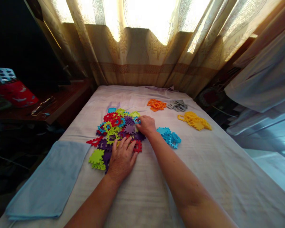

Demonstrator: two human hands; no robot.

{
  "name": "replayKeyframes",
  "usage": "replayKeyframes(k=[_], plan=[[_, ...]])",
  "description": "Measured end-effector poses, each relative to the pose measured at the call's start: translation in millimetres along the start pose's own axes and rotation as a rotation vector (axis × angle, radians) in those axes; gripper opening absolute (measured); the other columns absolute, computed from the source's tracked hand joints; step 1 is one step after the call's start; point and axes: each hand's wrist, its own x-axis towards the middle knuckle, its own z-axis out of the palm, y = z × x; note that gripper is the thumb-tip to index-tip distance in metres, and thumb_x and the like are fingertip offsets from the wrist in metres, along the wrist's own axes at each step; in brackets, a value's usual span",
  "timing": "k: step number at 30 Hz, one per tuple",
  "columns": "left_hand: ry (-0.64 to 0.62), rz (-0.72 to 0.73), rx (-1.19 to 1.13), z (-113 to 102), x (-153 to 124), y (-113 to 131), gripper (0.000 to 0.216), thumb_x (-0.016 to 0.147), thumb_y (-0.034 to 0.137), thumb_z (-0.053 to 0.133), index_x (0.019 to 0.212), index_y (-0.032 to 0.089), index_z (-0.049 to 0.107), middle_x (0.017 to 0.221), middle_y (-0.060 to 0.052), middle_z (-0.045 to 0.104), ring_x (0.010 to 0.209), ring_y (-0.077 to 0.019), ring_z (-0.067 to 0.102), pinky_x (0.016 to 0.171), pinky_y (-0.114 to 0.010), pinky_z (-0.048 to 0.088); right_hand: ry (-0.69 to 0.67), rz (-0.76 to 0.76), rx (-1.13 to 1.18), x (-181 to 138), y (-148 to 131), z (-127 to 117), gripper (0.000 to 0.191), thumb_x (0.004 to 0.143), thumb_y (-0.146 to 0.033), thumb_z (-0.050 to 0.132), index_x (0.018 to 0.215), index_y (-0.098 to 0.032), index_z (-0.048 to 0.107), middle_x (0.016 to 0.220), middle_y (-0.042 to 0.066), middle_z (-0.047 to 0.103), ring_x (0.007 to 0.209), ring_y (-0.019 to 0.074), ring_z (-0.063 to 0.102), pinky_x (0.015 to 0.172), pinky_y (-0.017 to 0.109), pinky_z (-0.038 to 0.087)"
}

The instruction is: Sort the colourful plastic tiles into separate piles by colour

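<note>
A mixed heap of interlocking plastic pieces (112,128) in red, lime, purple and blue lies on the cloth-covered table. My left hand (123,155) rests on the heap's near side, fingers spread, next to a red piece (138,146) and a lime square frame (112,138). At the heap's right edge my right hand (147,125) is closed, thumb and fingers pinching a blue interlocking piece (137,120). Part of that piece is hidden by the fingers. Purple pieces (129,129) lie just left of it.
Sorted piles lie to the right: blue (169,137), orange (156,104), grey (177,105) and yellow (196,121). A folded blue cloth bag (49,179) is at the left. Beyond it, a side cabinet (68,98) holds a red container (19,93) and eyeglasses (43,106).
</note>
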Motion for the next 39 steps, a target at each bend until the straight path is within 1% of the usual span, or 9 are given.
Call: replayKeyframes(k=[8,13,17,22,27,32,35,37,39], plan=[[-0.017,-0.003,-0.01,-1.9,0.2,-0.5,0.042,0.093,0.034,0.05,0.132,0.023,0.058,0.14,-0.01,0.058,0.133,-0.03,0.048,0.116,-0.058,0.026,0.129,0.162,0.013,-54.2,65.9,-27.3,0.035,0.087,-0.037,0.057,0.116,-0.02,0.067,0.122,0.01,0.068,0.113,0.0255,0.06,0.096,0.039,0.043],[-0.018,0.005,-0.015,-2.2,1.2,-2.0,0.042,0.091,0.034,0.05,0.131,0.023,0.059,0.14,-0.012,0.058,0.133,-0.0314,0.048,0.115,-0.059,0.027,0.203,0.195,-0.002,-92.6,100.7,-28.7,0.034,0.084,-0.038,0.059,0.111,-0.02,0.069,0.115,0.011,0.071,0.106,0.0254,0.062,0.094,0.038,0.044],[-0.012,0.011,-0.015,-1.5,0.8,-2.6,0.042,0.091,0.033,0.05,0.131,0.023,0.059,0.14,-0.011,0.058,0.133,-0.0313,0.048,0.115,-0.059,0.026,0.268,0.2,0.025,-107.9,111.7,-18.8,0.034,0.083,-0.037,0.059,0.11,-0.019,0.069,0.114,0.012,0.071,0.105,0.026,0.062,0.093,0.038,0.044],[-0.026,0.004,-0.006,-1.3,0.5,-2.1,0.042,0.091,0.034,0.05,0.131,0.022,0.059,0.14,-0.011,0.058,0.134,-0.031,0.048,0.115,-0.059,0.026,0.371,0.152,0.071,-116.5,112.4,-5.6,0.039,0.082,-0.037,0.059,0.114,-0.016,0.067,0.122,0.015,0.066,0.115,0.029,0.058,0.099,0.044,0.041],[-0.025,-0.003,-0.006,0.1,-0.5,-2.0,0.042,0.092,0.034,0.049,0.131,0.022,0.058,0.141,-0.011,0.057,0.135,-0.0299,0.046,0.116,-0.058,0.025,0.482,0.117,0.107,-121.4,114.7,-4.4,0.037,0.086,-0.037,0.053,0.113,-0.017,0.068,0.126,0.015,0.064,0.117,0.0275,0.057,0.103,0.046,0.04],[0.069,0.033,-0.053,-5.9,2.3,-0.2,0.039,0.093,0.033,0.048,0.128,0.022,0.059,0.14,-0.011,0.058,0.133,-0.0275,0.048,0.116,-0.055,0.026,0.574,0.151,0.213,-125.7,130.2,-2.2,0.032,0.085,-0.035,0.051,0.104,-0.018,0.07,0.121,0.014,0.066,0.114,0.0258,0.059,0.103,0.044,0.043],[0.182,0.03,-0.088,-15.4,8.0,-11.8,0.034,0.094,0.033,0.045,0.123,0.023,0.062,0.135,-0.009,0.062,0.13,-0.024,0.051,0.116,-0.049,0.028,0.607,0.26,0.308,-127.2,145.7,5.6,0.031,0.081,-0.034,0.051,0.099,-0.018,0.071,0.116,0.014,0.069,0.11,0.0254,0.061,0.1,0.043,0.046],[0.262,-0.041,-0.088,-22.4,11.4,-29.6,0.034,0.094,0.034,0.043,0.12,0.022,0.063,0.132,-0.01,0.064,0.127,-0.0238,0.054,0.115,-0.047,0.031,0.614,0.396,0.384,-127.2,155.2,11.5,0.035,0.079,-0.036,0.049,0.097,-0.018,0.072,0.111,0.014,0.071,0.102,0.025,0.064,0.095,0.042,0.05],[0.334,-0.189,-0.066,-28.4,12.8,-52.5,0.036,0.093,0.035,0.043,0.119,0.02,0.063,0.132,-0.012,0.063,0.127,-0.0258,0.054,0.113,-0.047,0.033,0.609,0.5,0.448,-126.3,161.8,16.3,0.039,0.077,-0.038,0.047,0.098,-0.017,0.072,0.106,0.014,0.073,0.093,0.0242,0.066,0.088,0.041,0.053]])
